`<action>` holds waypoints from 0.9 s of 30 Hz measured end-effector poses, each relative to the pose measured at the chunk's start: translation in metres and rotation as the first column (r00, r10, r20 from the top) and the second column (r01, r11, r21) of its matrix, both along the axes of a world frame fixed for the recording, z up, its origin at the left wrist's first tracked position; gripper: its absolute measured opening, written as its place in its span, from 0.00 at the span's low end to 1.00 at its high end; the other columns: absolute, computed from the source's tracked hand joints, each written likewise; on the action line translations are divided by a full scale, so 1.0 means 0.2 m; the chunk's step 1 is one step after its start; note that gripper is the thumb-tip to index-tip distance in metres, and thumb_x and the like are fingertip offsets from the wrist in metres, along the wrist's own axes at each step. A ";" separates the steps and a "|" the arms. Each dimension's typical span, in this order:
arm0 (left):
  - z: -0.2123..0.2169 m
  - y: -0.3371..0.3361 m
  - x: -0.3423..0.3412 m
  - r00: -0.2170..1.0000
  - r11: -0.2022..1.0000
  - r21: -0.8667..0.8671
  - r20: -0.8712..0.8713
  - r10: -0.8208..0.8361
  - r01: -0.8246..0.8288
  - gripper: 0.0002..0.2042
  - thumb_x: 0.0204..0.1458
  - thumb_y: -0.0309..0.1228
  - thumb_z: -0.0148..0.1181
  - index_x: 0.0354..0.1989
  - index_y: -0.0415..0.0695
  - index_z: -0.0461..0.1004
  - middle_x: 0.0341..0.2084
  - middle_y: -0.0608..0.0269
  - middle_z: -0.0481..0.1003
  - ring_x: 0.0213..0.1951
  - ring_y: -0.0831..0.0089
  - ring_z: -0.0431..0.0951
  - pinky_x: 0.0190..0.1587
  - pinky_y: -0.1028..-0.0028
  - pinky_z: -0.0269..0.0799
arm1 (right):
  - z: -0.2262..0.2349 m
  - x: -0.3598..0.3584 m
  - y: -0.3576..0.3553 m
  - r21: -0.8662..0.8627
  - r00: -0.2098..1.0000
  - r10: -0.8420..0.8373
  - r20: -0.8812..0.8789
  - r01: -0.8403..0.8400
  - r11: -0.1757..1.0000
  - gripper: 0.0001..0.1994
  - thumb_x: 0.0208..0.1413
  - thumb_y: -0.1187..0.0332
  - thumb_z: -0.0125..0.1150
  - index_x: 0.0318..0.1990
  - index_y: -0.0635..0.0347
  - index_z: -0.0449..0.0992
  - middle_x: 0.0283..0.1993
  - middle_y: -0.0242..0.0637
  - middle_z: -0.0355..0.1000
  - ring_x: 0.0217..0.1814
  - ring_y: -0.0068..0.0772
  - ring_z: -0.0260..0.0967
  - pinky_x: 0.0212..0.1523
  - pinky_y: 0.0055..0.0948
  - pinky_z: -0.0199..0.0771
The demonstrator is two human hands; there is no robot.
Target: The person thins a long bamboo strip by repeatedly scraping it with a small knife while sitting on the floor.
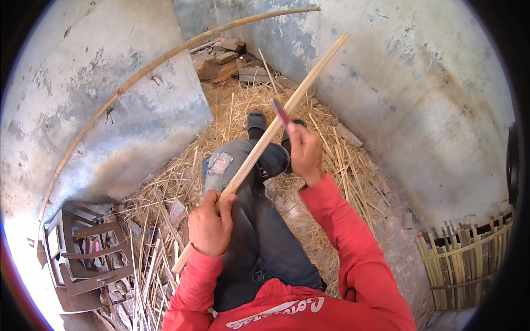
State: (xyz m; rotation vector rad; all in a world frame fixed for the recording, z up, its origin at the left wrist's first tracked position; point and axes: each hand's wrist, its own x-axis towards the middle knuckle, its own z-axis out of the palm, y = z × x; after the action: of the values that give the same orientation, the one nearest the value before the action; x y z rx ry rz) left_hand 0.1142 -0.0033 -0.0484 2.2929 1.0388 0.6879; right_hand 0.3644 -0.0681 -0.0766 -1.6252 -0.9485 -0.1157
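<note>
Head view: left hand [211, 225] clenched round the lower part of a long bamboo strip [265, 144], which runs up-right from that grip over the knees to the wall [419, 83], short butt end poking out below the fist by the red sleeve [348, 231]; right hand [305, 153] fisted on a knife w/ reddish blade [280, 113], edge laid against the strip well above the left grip. Room: straw floor [342, 165] ahead of both fists, walls close either side, bent pole [138, 74] on left wall; woven bamboo basket [466, 265] right of the grips, metal frame [88, 256] left.
</note>
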 end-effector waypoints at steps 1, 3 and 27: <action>-0.01 -0.01 0.01 1.000 1.000 0.002 -0.002 0.001 -0.001 0.14 0.64 0.40 0.62 0.35 0.39 0.76 0.20 0.45 0.75 0.24 0.44 0.77 0.27 0.57 0.69 | 0.02 0.02 0.00 0.015 0.999 -0.040 -0.014 0.040 0.999 0.19 0.71 0.59 0.54 0.31 0.66 0.77 0.20 0.51 0.68 0.17 0.45 0.66 0.23 0.40 0.65; -0.02 0.01 0.03 0.998 0.998 0.058 0.066 0.012 -0.015 0.14 0.64 0.39 0.61 0.35 0.39 0.76 0.20 0.45 0.75 0.24 0.45 0.77 0.27 0.57 0.68 | -0.10 -0.17 0.01 -0.034 0.992 0.094 0.088 -0.092 0.995 0.20 0.71 0.60 0.53 0.31 0.66 0.77 0.19 0.50 0.67 0.16 0.42 0.65 0.22 0.40 0.64; -0.03 0.01 -0.19 0.999 0.993 0.118 0.041 -0.011 0.006 0.08 0.62 0.32 0.63 0.35 0.40 0.76 0.19 0.52 0.77 0.23 0.53 0.80 0.27 0.61 0.72 | 0.00 -0.02 0.04 -0.073 1.000 -0.015 0.009 0.016 0.997 0.18 0.70 0.59 0.55 0.33 0.66 0.79 0.19 0.51 0.68 0.17 0.44 0.68 0.22 0.41 0.63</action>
State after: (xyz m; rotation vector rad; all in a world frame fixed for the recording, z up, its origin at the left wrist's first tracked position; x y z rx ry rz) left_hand 0.0756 -0.0019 -0.0538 2.3708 0.9920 0.8101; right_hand 0.3614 -0.0593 -0.0764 -1.7007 -0.9566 -0.0996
